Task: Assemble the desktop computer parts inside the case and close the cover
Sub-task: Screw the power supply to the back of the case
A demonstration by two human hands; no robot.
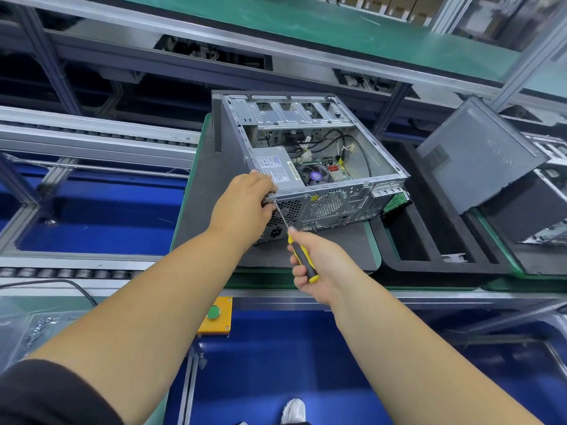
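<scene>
Yellow-and-black screwdriver [302,259] sits gripped in my right hand [319,268], fingers curled round its handle, its tip at the rear top corner of the open computer case [310,167]. My left hand [245,204] pinches that corner. Beyond, the case lies on a dark mat [205,191], with its power supply [274,167] inside.

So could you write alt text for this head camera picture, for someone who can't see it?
A person's right hand grips a yellow-and-black screwdriver, its tip at the rear top corner of an open computer case, while the left hand holds that corner. The case lies on a dark mat beside a conveyor line.
</scene>
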